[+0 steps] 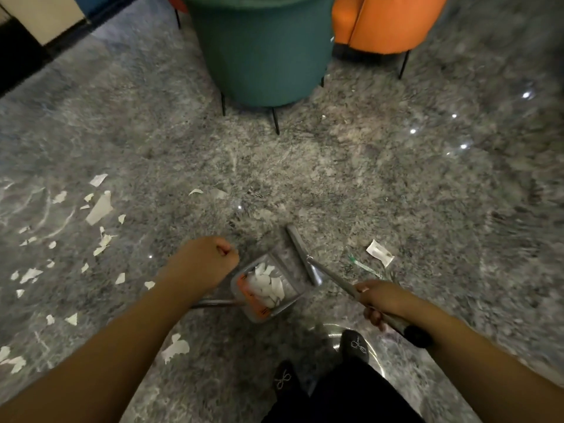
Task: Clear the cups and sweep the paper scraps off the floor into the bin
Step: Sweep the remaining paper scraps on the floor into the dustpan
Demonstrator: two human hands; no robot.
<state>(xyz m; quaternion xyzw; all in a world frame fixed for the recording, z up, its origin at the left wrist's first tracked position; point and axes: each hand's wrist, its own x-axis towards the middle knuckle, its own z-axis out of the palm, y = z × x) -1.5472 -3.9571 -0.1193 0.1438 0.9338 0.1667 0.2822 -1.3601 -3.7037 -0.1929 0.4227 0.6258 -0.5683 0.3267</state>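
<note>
Head cam was looking down at a grey marbled floor (335,178), so here's the count. One dustpan (268,288), clear-ish with an orange strip along its back edge, sat on the floor just ahead of the feet, and it had a small heap of white paper scraps (267,285) in it, maybe six or seven pieces, hard to split apart. One broom (302,254), its grey head lying right against the dustpan's open edge. Loose scraps (99,209) on the floor were all off to the left, well over twenty, the biggest a long torn strip. One small wrapper (380,253) and one thin green-tipped stick (363,265) lay right of the broom. Two chairs at the top: one teal chair (262,50), one orange chair (387,22).

Left hand (203,264) was curled into a fist above the dustpan's long handle (216,303); couldn't really tell if it gripped that or nothing. Right hand (383,302) was wrapped tight around the broom's pole, fingers fully closed on it.
</note>
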